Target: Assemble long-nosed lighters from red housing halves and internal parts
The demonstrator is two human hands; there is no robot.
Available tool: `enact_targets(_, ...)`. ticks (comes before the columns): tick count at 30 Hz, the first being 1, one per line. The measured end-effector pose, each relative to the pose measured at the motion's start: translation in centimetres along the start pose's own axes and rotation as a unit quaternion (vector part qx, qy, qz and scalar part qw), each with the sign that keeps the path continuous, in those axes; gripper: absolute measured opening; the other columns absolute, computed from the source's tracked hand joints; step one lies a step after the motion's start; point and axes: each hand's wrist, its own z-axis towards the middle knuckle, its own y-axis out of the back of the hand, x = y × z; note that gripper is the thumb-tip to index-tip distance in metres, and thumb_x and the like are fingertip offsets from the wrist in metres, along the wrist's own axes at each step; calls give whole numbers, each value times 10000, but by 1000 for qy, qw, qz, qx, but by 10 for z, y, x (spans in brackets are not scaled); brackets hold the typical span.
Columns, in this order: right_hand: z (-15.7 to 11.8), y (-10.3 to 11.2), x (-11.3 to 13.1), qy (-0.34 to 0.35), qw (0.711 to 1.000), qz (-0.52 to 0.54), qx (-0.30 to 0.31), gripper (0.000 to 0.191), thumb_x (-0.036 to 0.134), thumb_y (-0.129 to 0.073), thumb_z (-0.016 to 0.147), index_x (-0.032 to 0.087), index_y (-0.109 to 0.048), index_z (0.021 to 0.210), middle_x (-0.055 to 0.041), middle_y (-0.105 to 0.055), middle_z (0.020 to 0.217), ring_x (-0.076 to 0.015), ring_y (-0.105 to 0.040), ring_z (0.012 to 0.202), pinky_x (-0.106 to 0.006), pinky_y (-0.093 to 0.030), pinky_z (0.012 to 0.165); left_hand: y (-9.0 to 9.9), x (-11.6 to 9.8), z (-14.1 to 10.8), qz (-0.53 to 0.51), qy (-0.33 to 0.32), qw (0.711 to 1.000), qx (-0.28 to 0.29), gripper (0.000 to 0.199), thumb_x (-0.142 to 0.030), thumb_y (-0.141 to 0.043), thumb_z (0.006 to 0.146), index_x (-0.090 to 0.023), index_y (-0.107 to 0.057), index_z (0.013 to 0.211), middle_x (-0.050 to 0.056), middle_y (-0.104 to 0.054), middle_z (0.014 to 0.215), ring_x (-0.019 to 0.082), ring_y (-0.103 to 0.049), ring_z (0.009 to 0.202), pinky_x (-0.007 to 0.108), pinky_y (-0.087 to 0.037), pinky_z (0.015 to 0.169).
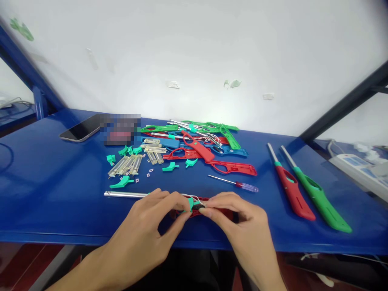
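At the table's front edge, my left hand [153,226] pinches a teal trigger [190,203] between thumb and fingertips. My right hand [247,228] is closed on a small black part [198,206] with a white wire [194,197] running to it. Both pieces are over a red lighter half-shell [194,215], mostly covered by my fingers. A silver metal tube [124,194] sticks out to the left from under my left hand. Just beyond my right hand lies a screwdriver [233,183] with a clear purple and red handle.
Red, green and blue shell halves [200,149] with metal tubes lie piled at the back. Left of them are clear fuel tanks [127,165] and loose teal triggers [121,182]. Two whole lighters, red [295,194] and green [323,198], lie right. A phone [81,128] is back left.
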Motion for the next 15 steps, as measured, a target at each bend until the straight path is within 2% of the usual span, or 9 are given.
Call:
enact_targets(8, 0, 0, -1, 3, 1000, -4, -3, 157, 210, -887, 802, 362, -850, 800, 70, -825, 808, -130, -770, 765, -173, -596, 717, -3, -1, 0, 24, -45, 998, -25, 128, -162, -581, 1060, -268, -639, 1018, -76, -740, 887, 134, -663, 776, 249, -504, 786)
enact_targets(15, 0, -2, -1, -3, 1000, -7, -8, 127, 219, -875, 809, 337, -840, 774, 43, -822, 798, -162, -769, 763, -238, -605, 716, -5, 2, -2, 25, -71, 996, -51, 151, -106, -597, 1039, -248, -649, 1026, -75, -745, 870, 111, -658, 760, 221, -505, 776)
